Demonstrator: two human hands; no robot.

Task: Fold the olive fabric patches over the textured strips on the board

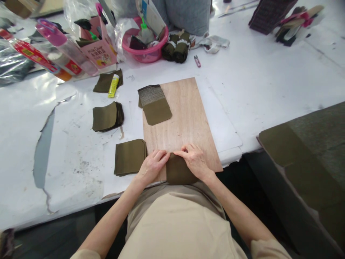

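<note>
An olive-green fabric piece [180,171] lies at the near edge of a thin wooden board [183,104], partly over the table edge. My left hand [153,164] pinches its upper left corner, fingers closed. On the top edge, close beside it, my right hand [194,159] presses with thumb and fingertips together. Left of my left hand sits a stack of olive fabric pieces [129,157]. Farther up the board rest finished-edge fabric pieces [157,111], the top one with a dark, textured band at its far end.
Two more fabric stacks [105,117] stand to the left, one with a yellow glue tube [113,86] on it. Behind are a pink basket [145,54], a pink box [101,54], bottles [64,46] and small thread snips [197,61]. Dark olive cloth [296,162] lies at right.
</note>
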